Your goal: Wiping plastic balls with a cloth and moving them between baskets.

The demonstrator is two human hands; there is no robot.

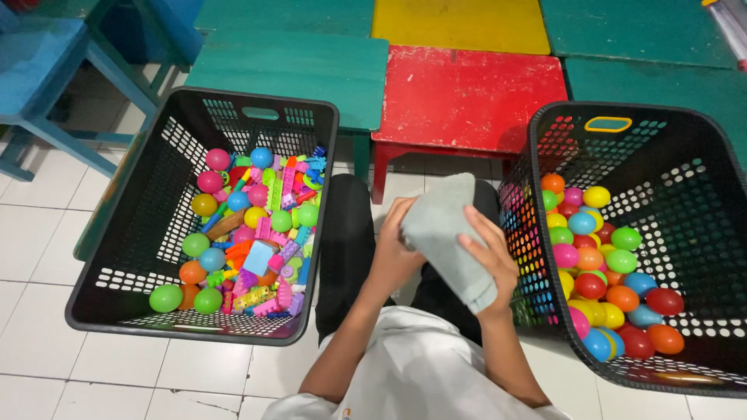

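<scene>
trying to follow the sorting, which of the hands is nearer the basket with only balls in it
Right. The right hand lies on the grey cloth just beside that basket's wall; the left hand grips the cloth's other side, farther away.

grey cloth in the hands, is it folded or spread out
Folded, or at least bunched: the grey cloth is a thick, doubled-over wad held between the left hand and the right hand, not opened flat.

The white tile floor (31, 233) holds two black baskets; the left basket (156, 311) has balls and blocks inside; the right basket (700, 179) has balls; small green (288, 66) and red (467, 97) tables stand behind.
</scene>
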